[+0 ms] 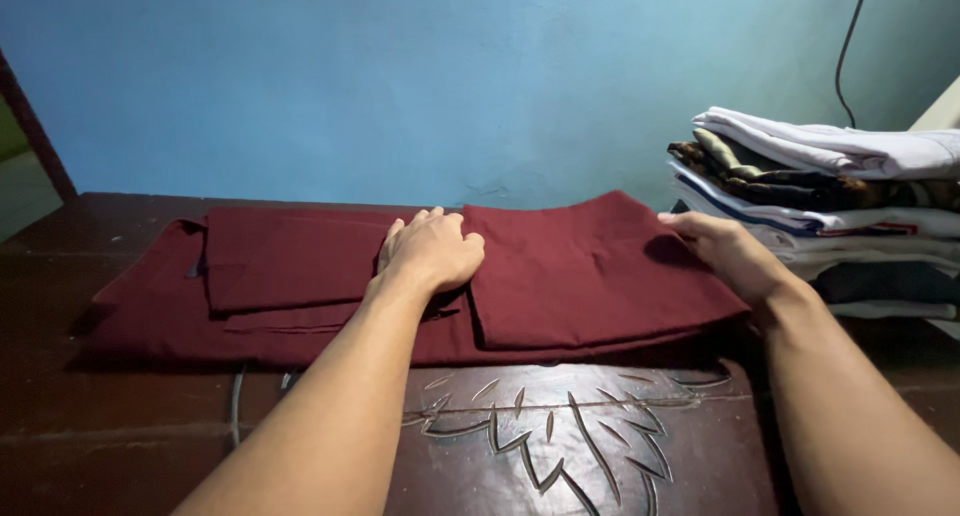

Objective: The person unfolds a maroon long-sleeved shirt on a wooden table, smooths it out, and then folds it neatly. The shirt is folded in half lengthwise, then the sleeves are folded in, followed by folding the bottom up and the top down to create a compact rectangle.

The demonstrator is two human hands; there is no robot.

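Dark carved wooden table under both forearms, blue wall beyond the fingertips. Maroon cloth folded flat beneath and between the hands. Left hand pressing down on its middle fold, fingers loosely curled, gripping nothing. Right hand flat at the cloth's right edge; grip unclear. Stack of folded clothes just right of it.

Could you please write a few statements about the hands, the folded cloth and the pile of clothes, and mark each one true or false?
1. The left hand rests on the folded maroon cloth. True.
2. The right hand holds a pair of scissors. False: it touches the cloth's right edge, holding nothing else.
3. A stack of folded clothes stands to the right of the cloth. True.
4. The wall behind is red. False: it is blue.
5. The dark wooden table has a carved leaf pattern. True.
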